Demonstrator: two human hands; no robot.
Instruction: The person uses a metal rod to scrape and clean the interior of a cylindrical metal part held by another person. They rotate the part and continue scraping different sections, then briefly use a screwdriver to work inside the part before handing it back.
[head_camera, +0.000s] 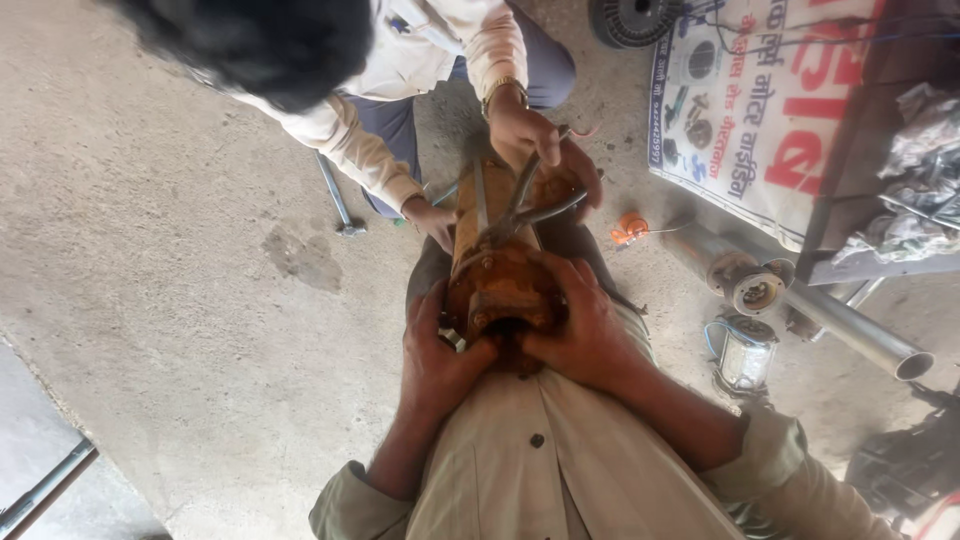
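While hands (440, 355) (585, 330) grip rusty motor (495, 280): stained concrete floor (180, 250), pipe (850, 330) nearby.

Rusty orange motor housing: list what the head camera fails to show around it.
- Near end of the rusty orange cylindrical motor housing: covered by the left hand and right hand.
- Grey metal pliers: tips hidden behind the co-worker's hand.
- Silver steel pipe: its far part hidden under the printed banner.

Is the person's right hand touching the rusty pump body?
Touching. The head view shows the right hand pressed flat against the side of the rusty pump body, fingers wrapped around its near end, with no gap.
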